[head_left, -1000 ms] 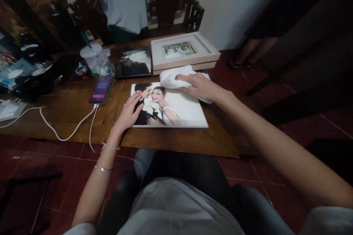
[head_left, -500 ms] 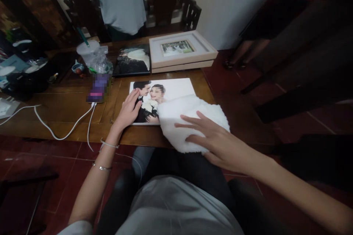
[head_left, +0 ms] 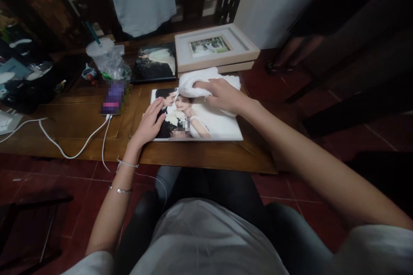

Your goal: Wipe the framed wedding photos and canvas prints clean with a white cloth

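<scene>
Table (head_left: 193,154): brown wood, red tiles (head_left: 75,210) below | print (head_left: 222,128): flat by the near edge, before you | hands: apart, your left hand (head_left: 149,122) flat on print's left, your right hand (head_left: 223,95) clamped on cloth (head_left: 209,75) | hidden: print's far right, under cloth; phone (head_left: 114,97) pixelated; far person (head_left: 142,0) cut off at top

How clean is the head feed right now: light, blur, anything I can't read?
Head view: dim, darkest toward the right; the bystander's legs there look smeared; the phone screen and a small patch on the photo panel are pixelated; the right hand and white cloth read fairly clearly.
</scene>
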### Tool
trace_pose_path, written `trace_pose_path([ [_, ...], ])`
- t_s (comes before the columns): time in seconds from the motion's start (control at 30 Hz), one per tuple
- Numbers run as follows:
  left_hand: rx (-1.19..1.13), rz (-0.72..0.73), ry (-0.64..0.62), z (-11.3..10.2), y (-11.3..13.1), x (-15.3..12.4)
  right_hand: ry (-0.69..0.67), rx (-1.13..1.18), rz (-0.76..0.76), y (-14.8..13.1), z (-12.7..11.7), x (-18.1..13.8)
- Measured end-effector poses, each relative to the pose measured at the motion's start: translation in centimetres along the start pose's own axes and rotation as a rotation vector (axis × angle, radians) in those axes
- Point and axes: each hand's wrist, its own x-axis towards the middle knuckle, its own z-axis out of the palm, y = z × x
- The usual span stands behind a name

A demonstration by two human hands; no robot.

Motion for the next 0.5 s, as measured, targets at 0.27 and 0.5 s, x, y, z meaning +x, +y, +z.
trace_pose_path([
  [0.27, -0.023, -0.01, 0.039, 0.3, -0.3, 0.1, -0.035, -0.05, -0.044, -3.4, 1.1, -2.7],
  [0.5, 0.0, -0.051, 0.024, 0.2, 0.0, 0.0, -0.142, 0.055, -0.247, -8.8, 0.6, -9.2],
])
